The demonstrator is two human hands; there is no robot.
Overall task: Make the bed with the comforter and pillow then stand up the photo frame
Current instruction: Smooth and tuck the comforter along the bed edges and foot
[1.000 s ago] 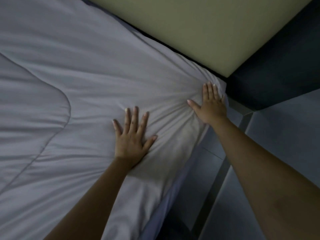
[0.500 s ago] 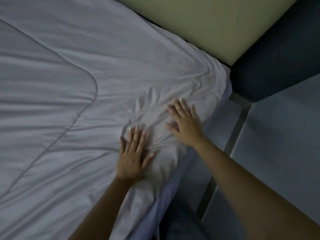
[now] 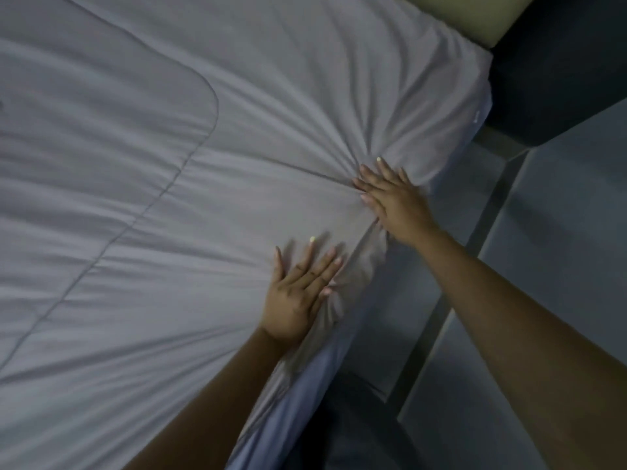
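Comforter (image 3: 237, 147) flat, lengthwise along bed

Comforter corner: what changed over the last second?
The right hand slid back from the comforter corner along the bed edge; creases now fan out from it. The left hand stayed flat nearby. Both keep pressing with straight fingers; nothing gripped.

I can read no text, label, brand, number or sign anywhere in my view. A small pale mark sits on the edge of the comforter (image 3: 476, 117) near the bed's corner, possibly a tag, but it is too small and blurred for me to make out any letters.
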